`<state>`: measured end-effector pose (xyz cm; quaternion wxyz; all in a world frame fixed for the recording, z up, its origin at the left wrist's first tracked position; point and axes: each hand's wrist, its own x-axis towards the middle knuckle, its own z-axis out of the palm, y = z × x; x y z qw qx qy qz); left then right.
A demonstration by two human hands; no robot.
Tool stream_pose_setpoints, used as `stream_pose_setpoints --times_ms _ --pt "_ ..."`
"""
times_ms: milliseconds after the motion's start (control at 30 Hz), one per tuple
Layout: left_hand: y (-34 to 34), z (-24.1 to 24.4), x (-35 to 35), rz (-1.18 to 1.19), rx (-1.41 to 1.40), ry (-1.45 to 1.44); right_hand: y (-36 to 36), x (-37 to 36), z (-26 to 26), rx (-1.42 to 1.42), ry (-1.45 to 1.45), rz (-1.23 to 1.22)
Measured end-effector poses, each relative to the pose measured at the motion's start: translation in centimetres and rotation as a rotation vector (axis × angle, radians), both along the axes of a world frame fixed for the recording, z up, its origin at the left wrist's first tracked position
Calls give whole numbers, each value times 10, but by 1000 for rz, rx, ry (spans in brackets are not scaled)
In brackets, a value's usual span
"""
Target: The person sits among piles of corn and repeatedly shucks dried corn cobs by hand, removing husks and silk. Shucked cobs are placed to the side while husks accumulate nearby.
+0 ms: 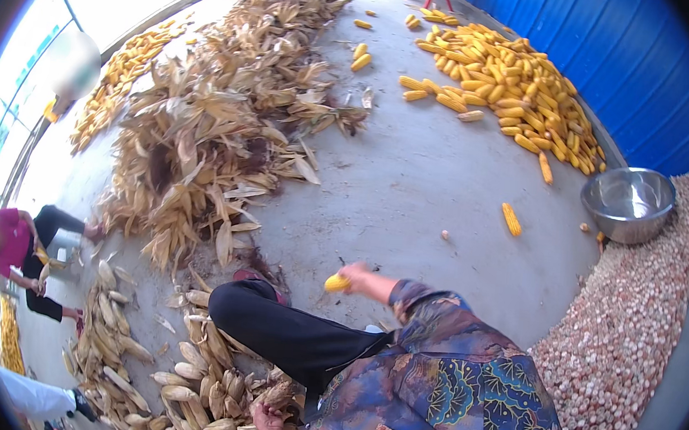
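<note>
My right hand is out over the concrete floor, fingers closed around a husked yellow corn cob. Lower in the view, my left hand grips a dry brownish ear of corn in its husk; part of that ear is hidden by my body. It sits at the near edge of a pile of unhusked ears beside my bent leg in black trousers. A single yellow cob lies on the floor beyond my right arm.
A long heap of dry husks runs away from my foot. Husked cobs form a pile by the blue metal wall. A steel basin stands by a bed of bare cobs. A person in magenta handles corn.
</note>
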<state>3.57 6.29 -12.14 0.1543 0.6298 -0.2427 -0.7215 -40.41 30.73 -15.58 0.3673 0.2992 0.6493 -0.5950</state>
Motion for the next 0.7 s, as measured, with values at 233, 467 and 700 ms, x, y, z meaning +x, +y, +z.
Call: stream_pose_setpoints --times_ms 233,467,700 --pt "-5 -10 -3 -17 -22 -13 204 -244 241 -463 1012 -1164" --pt "19 15 -38 30 -60 89 90 -224 286 -533 878 -502" --pt "5 17 -29 42 -129 145 -217 3 270 -751 467 563"
